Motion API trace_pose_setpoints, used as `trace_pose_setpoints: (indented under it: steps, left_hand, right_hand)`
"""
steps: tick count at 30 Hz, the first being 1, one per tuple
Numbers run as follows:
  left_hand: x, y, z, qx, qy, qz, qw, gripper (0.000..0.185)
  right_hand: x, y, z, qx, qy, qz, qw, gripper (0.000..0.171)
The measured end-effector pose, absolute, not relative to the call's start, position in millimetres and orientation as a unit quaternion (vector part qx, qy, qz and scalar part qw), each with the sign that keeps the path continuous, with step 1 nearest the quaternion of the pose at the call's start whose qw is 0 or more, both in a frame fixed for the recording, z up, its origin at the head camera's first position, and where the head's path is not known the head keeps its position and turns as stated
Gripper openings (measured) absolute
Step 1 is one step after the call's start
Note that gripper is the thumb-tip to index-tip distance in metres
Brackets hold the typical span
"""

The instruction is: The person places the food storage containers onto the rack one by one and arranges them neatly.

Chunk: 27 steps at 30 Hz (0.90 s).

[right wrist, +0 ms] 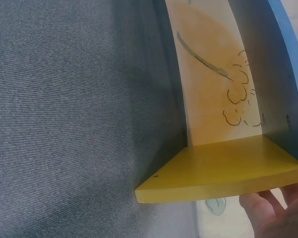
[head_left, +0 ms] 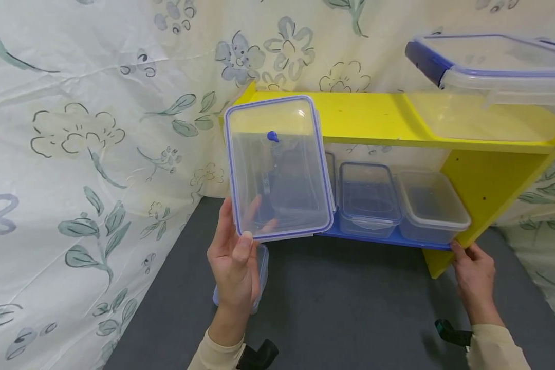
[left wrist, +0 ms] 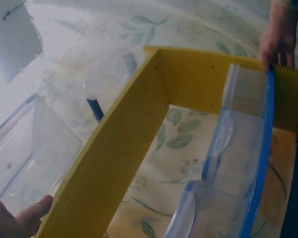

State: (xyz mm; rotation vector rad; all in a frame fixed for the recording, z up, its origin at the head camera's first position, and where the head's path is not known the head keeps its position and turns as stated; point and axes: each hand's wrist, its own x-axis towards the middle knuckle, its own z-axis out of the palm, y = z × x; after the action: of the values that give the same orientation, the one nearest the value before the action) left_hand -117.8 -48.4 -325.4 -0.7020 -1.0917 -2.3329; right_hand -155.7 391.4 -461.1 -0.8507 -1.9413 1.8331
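Note:
A clear plastic food container (head_left: 277, 180) with a blue-rimmed lid and a small blue knob is tilted up in front of the shelf unit's left end. My left hand (head_left: 236, 262) grips its lower left corner, thumb on the near face and fingers behind. In the left wrist view, only part of that hand (left wrist: 15, 218) shows beside the container (left wrist: 39, 148). At the unit's right end, my right hand (head_left: 474, 275) holds the edge of the yellow side panel (head_left: 499, 190), by the end of the blue lower shelf (head_left: 379, 237). The right wrist view shows its fingers against the panel's outer side.
Two lidded containers, one blue-rimmed (head_left: 370, 195) and one clear (head_left: 432, 200), stand on the lower shelf; another is mostly hidden. A large container with blue clips (head_left: 495, 82) sits on the yellow top. Another container (head_left: 262, 277) lies on the dark table behind my left wrist.

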Motion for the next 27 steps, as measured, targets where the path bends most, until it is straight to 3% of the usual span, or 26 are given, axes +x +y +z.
trace_pose_setpoints:
  steps: [11, 17, 27]
  left_hand:
    - [-123, -52, -303, -0.259, -0.440, -0.825, 0.241, 0.056]
    - [-124, -58, -280, -0.221, -0.489, -0.810, 0.236, 0.061]
    - [-139, -68, -242, -0.181, -0.581, -0.761, 0.223, 0.049]
  right_hand:
    - [-157, 389, -460, -0.305, -0.678, 0.648, 0.164, 0.053]
    - [-155, 387, -460, -0.296, -0.680, 0.650, 0.162, 0.053]
    - [-157, 387, -462, -0.309, -0.668, 0.656, 0.167, 0.051]
